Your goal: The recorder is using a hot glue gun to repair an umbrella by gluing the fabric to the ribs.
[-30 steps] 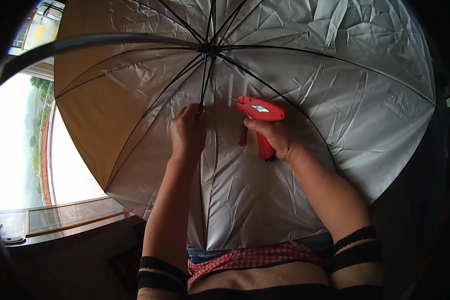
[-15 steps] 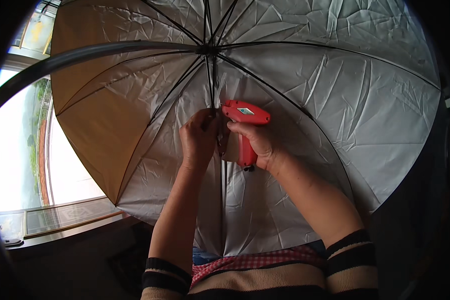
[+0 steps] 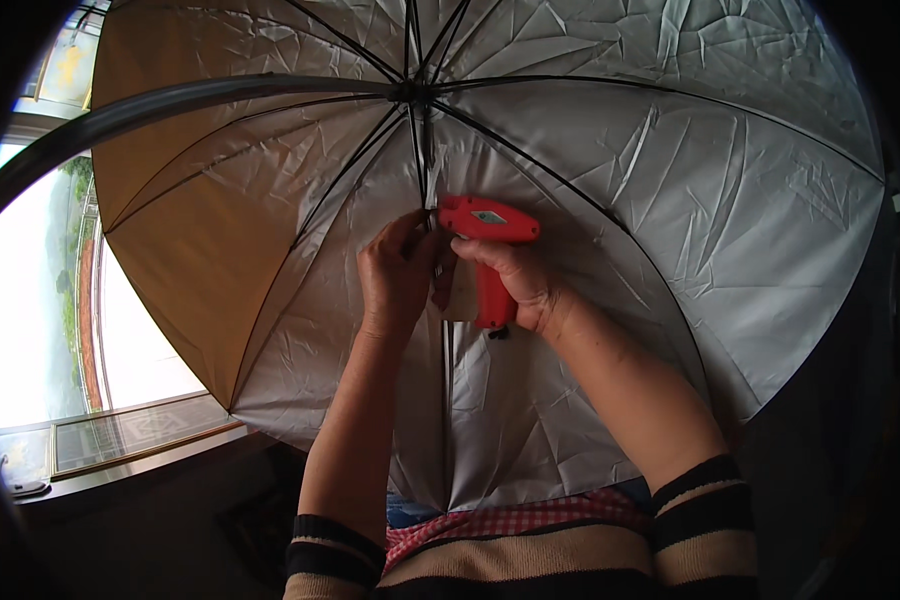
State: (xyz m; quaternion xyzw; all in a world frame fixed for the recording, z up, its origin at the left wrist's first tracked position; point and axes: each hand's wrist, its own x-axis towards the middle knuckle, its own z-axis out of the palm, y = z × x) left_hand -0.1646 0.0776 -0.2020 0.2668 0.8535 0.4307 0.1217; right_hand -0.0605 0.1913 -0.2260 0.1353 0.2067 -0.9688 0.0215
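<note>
One hand [image 3: 392, 272], the left, pinches a black umbrella rib [image 3: 419, 165] — the right hand [image 3: 518, 280] grips a red tagging gun [image 3: 495, 221].

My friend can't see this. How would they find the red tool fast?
Start at the big open umbrella, its mostly silver inside facing you. Go down from its dark hub to the person's right hand. The gun-shaped tool held there is solid red with a pale diamond label, standing out against the silver cloth.
</note>
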